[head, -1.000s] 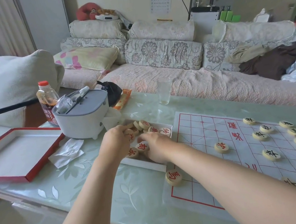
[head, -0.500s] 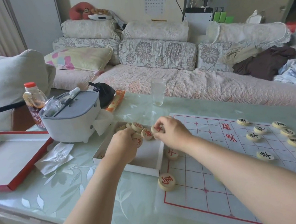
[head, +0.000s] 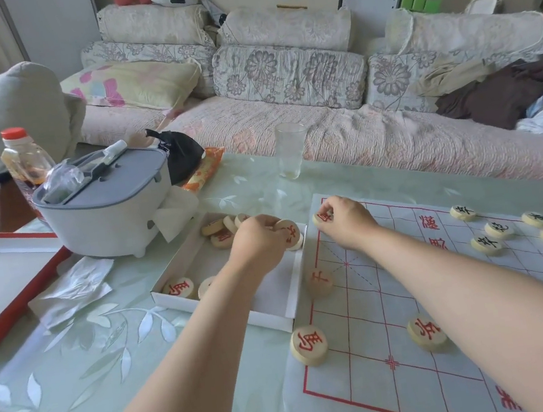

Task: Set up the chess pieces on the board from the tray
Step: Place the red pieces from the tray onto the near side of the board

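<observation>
Wooden discs with red characters are split between the tray [head: 228, 311] and the board [head: 364, 314].

Your left hand [head: 257, 242] is over the tray's far right corner. Its fingers curl round one red disc [head: 289, 233], held tilted with its face toward you, above another disc lying in that corner. Your right hand [head: 344, 220] is at the board's far left corner. Thumb and fingers pinch a second disc [head: 322, 217] right at the corner of the red border. You cannot tell whether this disc touches the sheet.

Tray: white and shallow, just left of the board, its right wall alongside the board's left edge. A cluster [head: 220, 236] of discs lies at its far end. One face-up disc [head: 179, 288] sits by the near left wall, with another beside it partly hidden by your left forearm.

Board: a white sheet with red grid lines, flat on the green glass table [head: 116, 347]. Three red discs rest on it:
- one [head: 319, 280] on the left line near mid-edge
- one [head: 309, 345] at the near left, overlapping the border
- one [head: 426, 333] to the right of that, beside your right forearm

Black discs [head: 485, 244] lie in rows on the right side, well apart from both hands.

Beyond the tray stand a grey bin [head: 104, 207], a bottle [head: 24, 159] with a red cap, and a clear glass [head: 290, 149]. A red-rimmed lid [head: 10, 302] lies at far left, with crumpled tissue [head: 74, 290] between it and the tray
</observation>
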Demonstrator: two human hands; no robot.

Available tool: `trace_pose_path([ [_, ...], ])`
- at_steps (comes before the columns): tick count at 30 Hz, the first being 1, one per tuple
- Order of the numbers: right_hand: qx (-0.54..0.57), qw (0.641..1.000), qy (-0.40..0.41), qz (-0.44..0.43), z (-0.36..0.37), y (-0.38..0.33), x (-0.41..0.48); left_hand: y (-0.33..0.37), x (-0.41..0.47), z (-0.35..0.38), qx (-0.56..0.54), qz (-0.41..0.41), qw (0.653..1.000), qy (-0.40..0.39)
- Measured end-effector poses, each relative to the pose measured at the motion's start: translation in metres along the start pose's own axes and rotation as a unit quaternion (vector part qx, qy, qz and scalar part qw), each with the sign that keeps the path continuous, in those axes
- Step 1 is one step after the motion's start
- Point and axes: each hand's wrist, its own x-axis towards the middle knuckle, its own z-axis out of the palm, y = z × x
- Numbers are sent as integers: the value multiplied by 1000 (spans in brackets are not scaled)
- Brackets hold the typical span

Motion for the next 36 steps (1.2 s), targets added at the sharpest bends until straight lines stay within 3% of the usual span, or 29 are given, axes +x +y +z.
trace_pose_path([
  [9,-42,999,-16,-8,1,0,4,6,4,3,-116,-56,992,-12],
  [14,90,993,-20,-69,-13,-11,-13,8,-6,-1,-113,-57,992,5],
  [18,171,974,-70,-128,-33,-35,-40,10,-13,0,-105,-53,993,17],
  [21,193,963,-120,-145,-45,-46,-58,15,-22,0,-108,-43,993,3],
  [25,194,967,-101,-130,-49,-38,-70,20,-31,5,-121,-26,992,-12],
  [27,168,974,-88,-123,-49,-29,-73,16,-31,9,26,27,999,-9],
  [29,142,982,-74,-102,-48,-15,-71,11,-33,11,267,128,955,-7],
  [30,127,986,-67,-84,-49,-7,-69,9,-35,12,337,175,925,-13],
  [32,91,994,-43,-38,-52,10,-64,9,-40,13,381,206,900,-52],
  [36,20,999,-1,49,-58,43,-52,11,-42,15,416,190,885,-86],
])
